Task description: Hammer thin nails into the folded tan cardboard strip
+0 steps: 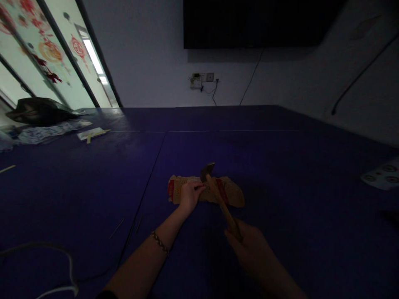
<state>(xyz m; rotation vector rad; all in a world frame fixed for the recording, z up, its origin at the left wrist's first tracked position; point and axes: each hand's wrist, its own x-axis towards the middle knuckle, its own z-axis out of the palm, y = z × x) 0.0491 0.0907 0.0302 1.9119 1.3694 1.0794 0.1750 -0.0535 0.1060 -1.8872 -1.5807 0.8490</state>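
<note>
My right hand [249, 245] is wrapped round the wooden handle of a hammer [222, 205], whose dark metal head is raised just beyond my left fingertips. Beneath it a crumpled brown paper bag [232, 195] with red printing lies flat on the dark blue tabletop [268, 162]. My left hand [190, 195] rests on the bag, thumb and forefinger pinched together near the hammer head. Whatever is between those fingertips is too small and dark to make out.
Two thin rods, one of them a grey rod [116, 228], lie left of my forearm near a table seam. A pale cable [70, 265] curls at lower left. Further back are a black bag [40, 110] and a white packet [92, 133]. A white panel [383, 174] with round marks sits right.
</note>
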